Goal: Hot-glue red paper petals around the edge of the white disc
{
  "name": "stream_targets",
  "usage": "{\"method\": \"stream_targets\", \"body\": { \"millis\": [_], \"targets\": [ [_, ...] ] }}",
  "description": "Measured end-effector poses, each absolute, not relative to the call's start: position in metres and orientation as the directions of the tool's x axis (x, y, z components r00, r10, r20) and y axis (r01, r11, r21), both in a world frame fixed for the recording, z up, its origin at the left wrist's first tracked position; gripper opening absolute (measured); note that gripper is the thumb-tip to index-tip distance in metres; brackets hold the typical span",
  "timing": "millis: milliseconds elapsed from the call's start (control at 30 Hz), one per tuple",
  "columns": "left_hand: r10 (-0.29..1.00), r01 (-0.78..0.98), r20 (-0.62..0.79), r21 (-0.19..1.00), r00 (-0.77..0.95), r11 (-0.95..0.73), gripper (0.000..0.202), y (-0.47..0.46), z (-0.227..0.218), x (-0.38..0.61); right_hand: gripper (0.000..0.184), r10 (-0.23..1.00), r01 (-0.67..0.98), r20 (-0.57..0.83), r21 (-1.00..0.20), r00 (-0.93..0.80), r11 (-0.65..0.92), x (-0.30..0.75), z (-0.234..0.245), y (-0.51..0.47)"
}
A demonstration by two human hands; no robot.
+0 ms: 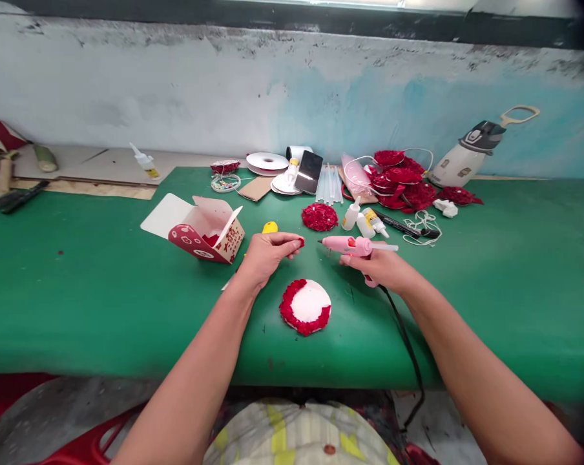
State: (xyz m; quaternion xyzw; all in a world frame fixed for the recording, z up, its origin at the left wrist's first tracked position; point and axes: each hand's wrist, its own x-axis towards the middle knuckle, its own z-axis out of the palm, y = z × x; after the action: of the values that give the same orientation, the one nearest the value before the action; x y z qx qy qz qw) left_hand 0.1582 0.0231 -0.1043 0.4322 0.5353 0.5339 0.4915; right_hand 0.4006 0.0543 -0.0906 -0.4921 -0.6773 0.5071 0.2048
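My left hand (267, 255) pinches a small red petal piece (300, 242) between its fingertips, above the green table (79, 303). My right hand (382, 266) grips a pink hot glue gun (353, 245), its nozzle pointing left toward the petal, a short gap apart. Its black cord (408, 352) trails off the table's front edge. Below and between the hands lies a white disc (307, 305) with red petals around most of its rim.
An open red-and-white box (202, 229) sits to the left, a yellow object (270, 227) beside it. Behind lie a finished red disc (320, 216), glue bottles (364, 219), glue sticks (329, 184), a phone (309, 172), ribbon spool (267, 162), red flower pile (403, 181) and a white appliance (471, 155).
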Motion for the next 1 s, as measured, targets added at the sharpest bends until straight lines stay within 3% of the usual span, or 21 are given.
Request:
{"method": "stream_targets", "body": {
  "millis": [133,267,467,700,1000],
  "targets": [
    [0.987,-0.032,-0.066,0.998,-0.149,0.062,0.023,0.024,-0.105,0.157,0.035,0.874,0.323,-0.128,-0.946,-0.469,0.034,0.409,-0.083,0.059],
    [0.986,-0.015,-0.091,0.996,-0.140,0.090,0.025,0.026,-0.102,0.162,0.037,0.894,0.170,-0.074,-0.985,-0.442,0.003,0.414,-0.084,0.054],
    [0.983,-0.022,-0.126,0.992,-0.131,0.124,0.021,0.027,-0.099,0.163,0.047,0.871,0.301,-0.231,-0.948,-0.433,-0.102,0.415,-0.082,0.040],
    [0.964,-0.163,-0.260,0.955,-0.057,0.248,0.018,0.028,-0.098,0.156,0.045,0.874,0.317,-0.284,-0.934,-0.393,-0.161,0.418,-0.076,0.025],
    [0.937,-0.257,-0.345,0.901,0.063,0.349,0.018,0.027,-0.098,0.159,0.046,0.867,0.363,-0.204,-0.931,-0.454,-0.029,0.414,-0.077,0.016]
  ]
}}
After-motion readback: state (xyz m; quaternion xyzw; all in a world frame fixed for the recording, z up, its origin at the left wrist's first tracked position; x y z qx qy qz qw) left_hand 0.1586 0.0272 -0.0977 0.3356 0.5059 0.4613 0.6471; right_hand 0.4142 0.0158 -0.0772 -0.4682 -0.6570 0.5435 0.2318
